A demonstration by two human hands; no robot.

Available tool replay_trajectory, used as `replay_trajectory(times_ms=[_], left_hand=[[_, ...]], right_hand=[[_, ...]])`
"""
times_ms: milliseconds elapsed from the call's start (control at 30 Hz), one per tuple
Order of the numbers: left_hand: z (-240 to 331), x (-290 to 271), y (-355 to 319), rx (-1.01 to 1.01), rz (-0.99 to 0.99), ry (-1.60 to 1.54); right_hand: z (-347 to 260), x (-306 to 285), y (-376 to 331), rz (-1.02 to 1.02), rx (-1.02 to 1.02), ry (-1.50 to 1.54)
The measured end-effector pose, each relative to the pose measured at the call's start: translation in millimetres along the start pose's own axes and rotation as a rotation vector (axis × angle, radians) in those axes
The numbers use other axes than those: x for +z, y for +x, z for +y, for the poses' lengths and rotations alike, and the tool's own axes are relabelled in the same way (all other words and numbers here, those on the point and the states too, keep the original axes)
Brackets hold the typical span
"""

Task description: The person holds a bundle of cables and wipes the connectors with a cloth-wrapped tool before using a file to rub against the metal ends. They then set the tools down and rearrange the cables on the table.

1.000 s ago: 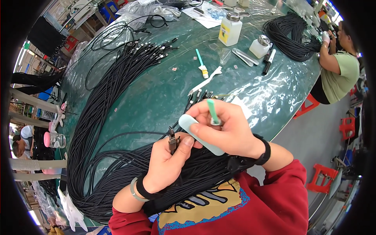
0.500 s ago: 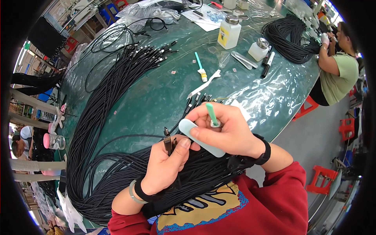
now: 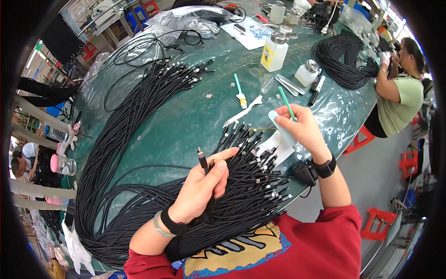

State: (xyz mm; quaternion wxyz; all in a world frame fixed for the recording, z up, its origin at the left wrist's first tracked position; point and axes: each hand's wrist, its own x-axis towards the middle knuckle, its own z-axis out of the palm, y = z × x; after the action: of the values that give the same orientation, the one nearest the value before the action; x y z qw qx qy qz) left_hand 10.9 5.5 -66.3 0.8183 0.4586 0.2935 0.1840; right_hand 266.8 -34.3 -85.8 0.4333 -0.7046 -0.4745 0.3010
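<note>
Watching from across the bench, I see the left hand (image 3: 200, 187) pinching a black cable plug (image 3: 202, 161), metal tip up, right over the fat cable bundle (image 3: 239, 188) on the green table (image 3: 174, 128), while the right hand (image 3: 304, 131), near some white paper (image 3: 285, 151), grips a pale blue strip (image 3: 281, 127) plus a skinny green stick (image 3: 286, 103).

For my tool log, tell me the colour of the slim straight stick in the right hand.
Green: the slim straight stick, best seen in the head view.
</note>
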Motion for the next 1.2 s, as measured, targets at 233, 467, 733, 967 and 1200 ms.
replay_trajectory(times_ms=[233,467,733,967,1200], left_hand=[[0,-2,1,-0.007,-0.001,-0.337],[2,-3,-1,-0.031,-0.060,-0.305],[8,0,-8,-0.002,0.004,-0.001],[8,-2,-13,0.042,0.065,0.076],[8,3,-16,0.041,0.021,0.222]], right_hand=[[3,-1,3,-0.002,0.053,0.058],[-37,22,-27,-0.142,-0.020,0.325],[-62,43,-46,-0.329,-0.041,0.500],[-63,50,-54,-0.363,-0.091,0.474],[-70,67,-49,-0.337,-0.173,0.428]])
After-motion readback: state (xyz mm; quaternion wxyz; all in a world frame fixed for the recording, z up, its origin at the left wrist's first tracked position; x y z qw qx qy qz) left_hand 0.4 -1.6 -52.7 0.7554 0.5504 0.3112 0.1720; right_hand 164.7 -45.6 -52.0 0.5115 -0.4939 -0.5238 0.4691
